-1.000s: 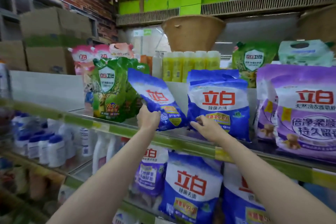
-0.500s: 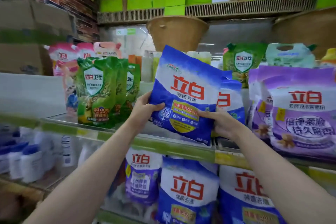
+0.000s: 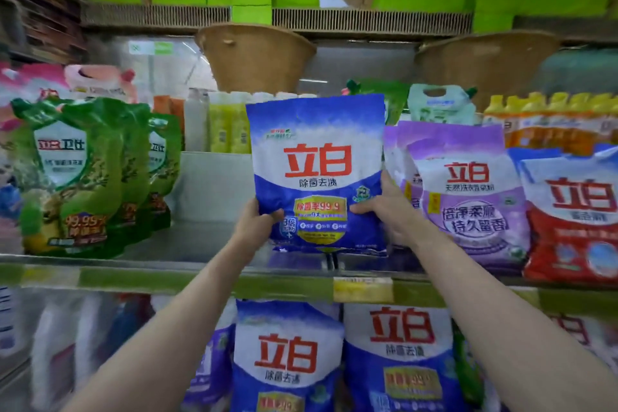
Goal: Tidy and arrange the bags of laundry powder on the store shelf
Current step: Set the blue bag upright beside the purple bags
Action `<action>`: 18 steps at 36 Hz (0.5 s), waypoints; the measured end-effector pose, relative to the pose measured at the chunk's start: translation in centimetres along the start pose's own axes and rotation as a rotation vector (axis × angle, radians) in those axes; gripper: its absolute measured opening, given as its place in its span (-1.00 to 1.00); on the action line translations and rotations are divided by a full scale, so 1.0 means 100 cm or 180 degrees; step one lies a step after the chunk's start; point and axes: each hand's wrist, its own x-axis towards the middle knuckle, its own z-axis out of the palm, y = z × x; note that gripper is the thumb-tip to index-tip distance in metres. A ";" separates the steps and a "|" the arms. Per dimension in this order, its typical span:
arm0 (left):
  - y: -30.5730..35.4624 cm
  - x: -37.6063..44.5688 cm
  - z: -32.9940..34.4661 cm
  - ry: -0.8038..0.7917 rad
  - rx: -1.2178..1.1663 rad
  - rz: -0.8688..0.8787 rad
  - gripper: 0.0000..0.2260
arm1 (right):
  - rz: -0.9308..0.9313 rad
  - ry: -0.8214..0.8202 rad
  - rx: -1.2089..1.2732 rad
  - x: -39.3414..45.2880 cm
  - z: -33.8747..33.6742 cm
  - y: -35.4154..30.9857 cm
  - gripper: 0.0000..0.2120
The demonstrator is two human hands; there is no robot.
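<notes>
A blue and white bag of laundry powder (image 3: 317, 157) stands upright at the middle of the upper shelf (image 3: 207, 274), its label facing me. My left hand (image 3: 255, 222) grips its lower left corner and my right hand (image 3: 384, 211) grips its lower right edge. Directly to its right stand purple bags (image 3: 468, 191), then a red and blue bag (image 3: 575, 211). Any blue bag behind the held one is hidden. Below the shelf sit more blue bags (image 3: 287, 354).
Green pouches (image 3: 77, 177) stand at the left of the shelf, with a bare gap of shelf between them and the blue bag. Yellow bottles (image 3: 230, 124) and woven baskets (image 3: 257, 57) are behind. Orange bottles (image 3: 548, 124) are at the back right.
The blue bag went from tilted in my left hand to upright and centred, held by both hands. My right hand left the bag behind it. My view shifted right.
</notes>
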 end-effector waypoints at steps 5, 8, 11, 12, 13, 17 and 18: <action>-0.019 -0.005 0.010 -0.0379 0.0258 -0.0230 -0.76 | 0.0292 -0.0142 0.0041 -0.006 -0.018 0.015 -0.17; -0.024 -0.003 0.013 -0.0445 0.0519 -0.0222 -0.72 | 0.0410 -0.0062 0.0423 -0.017 -0.021 0.042 -0.37; -0.025 -0.003 0.013 -0.0511 0.0491 -0.0258 -0.70 | 0.0354 0.0106 0.0407 -0.023 -0.018 0.049 -0.48; -0.025 -0.003 0.011 -0.0517 0.0462 -0.0293 -0.68 | 0.0341 0.0183 0.0310 -0.023 -0.018 0.049 -0.50; -0.025 -0.003 0.008 -0.0502 0.0424 -0.0350 -0.64 | 0.0330 0.0267 0.0222 -0.023 -0.018 0.051 -0.50; -0.025 -0.007 0.001 -0.0574 0.0487 -0.0383 -0.52 | 0.0338 0.0261 0.0082 -0.023 -0.021 0.054 -0.43; -0.024 -0.009 0.001 -0.0672 0.0519 -0.0339 -0.52 | 0.0380 0.0137 0.0099 -0.023 -0.022 0.053 -0.41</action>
